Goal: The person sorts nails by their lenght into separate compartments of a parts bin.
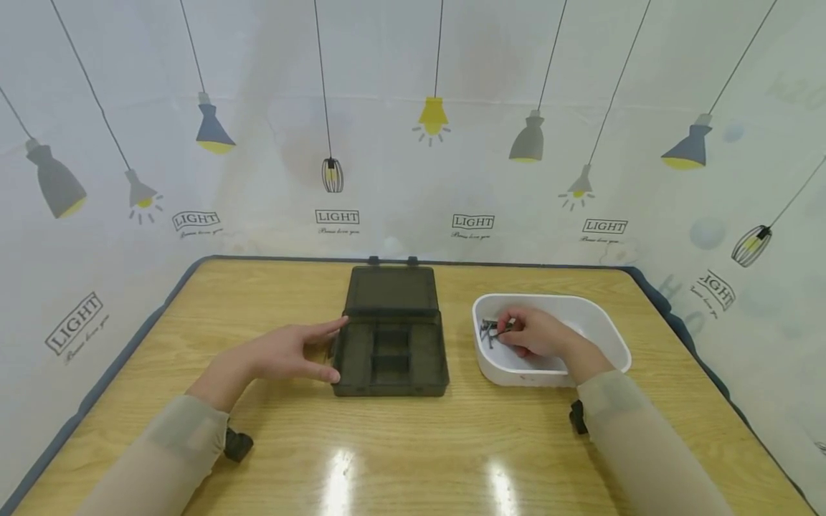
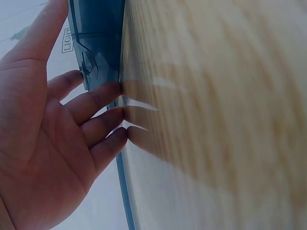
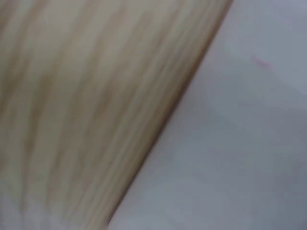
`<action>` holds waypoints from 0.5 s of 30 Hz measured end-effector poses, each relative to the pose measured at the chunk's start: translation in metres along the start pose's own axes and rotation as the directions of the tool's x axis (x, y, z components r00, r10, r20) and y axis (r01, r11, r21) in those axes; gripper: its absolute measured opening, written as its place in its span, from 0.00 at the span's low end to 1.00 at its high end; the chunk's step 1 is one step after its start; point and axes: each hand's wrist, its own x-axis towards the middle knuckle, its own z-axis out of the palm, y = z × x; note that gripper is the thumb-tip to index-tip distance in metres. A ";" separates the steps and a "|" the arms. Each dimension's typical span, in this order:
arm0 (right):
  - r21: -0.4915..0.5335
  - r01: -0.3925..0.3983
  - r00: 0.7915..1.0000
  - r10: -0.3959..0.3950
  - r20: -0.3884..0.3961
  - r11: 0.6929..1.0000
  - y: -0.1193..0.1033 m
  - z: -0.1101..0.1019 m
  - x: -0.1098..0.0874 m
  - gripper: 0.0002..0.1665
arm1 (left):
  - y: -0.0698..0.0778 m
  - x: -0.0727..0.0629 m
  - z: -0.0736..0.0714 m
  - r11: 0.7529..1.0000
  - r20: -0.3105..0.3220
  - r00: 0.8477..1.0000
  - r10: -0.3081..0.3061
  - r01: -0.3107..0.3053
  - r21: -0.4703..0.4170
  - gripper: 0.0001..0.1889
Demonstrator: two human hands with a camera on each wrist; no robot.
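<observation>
A dark translucent plastic case lies on the table with its lid tipped back, showing dividers inside. At the case's left side is my left hand, its thumb at the front corner and a finger reaching toward the back. In the left wrist view the fingers of this hand are spread, tips down at the tabletop beside the case wall. My right hand reaches into a white tub, thumb and forefinger pinching at a small metal screw. More screws lie beneath these fingertips.
The wooden table has a dark edging and meets a white printed backdrop behind and at the sides. In the right wrist view, the tub's outer wall fills the right half, beside wood grain; that hand is out of sight there.
</observation>
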 end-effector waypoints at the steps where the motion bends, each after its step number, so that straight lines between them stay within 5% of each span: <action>1: -0.003 0.007 1.000 -0.007 0.001 1.000 0.000 0.000 0.000 0.06 | 0.000 0.000 0.000 1.000 0.000 1.000 0.001 -0.001 -0.002 0.59; 15: 0.011 0.036 0.999 -0.035 -0.036 0.999 -0.004 -0.011 -0.004 0.06 | -0.002 0.001 0.001 1.000 0.004 1.000 -0.002 0.002 -0.012 0.59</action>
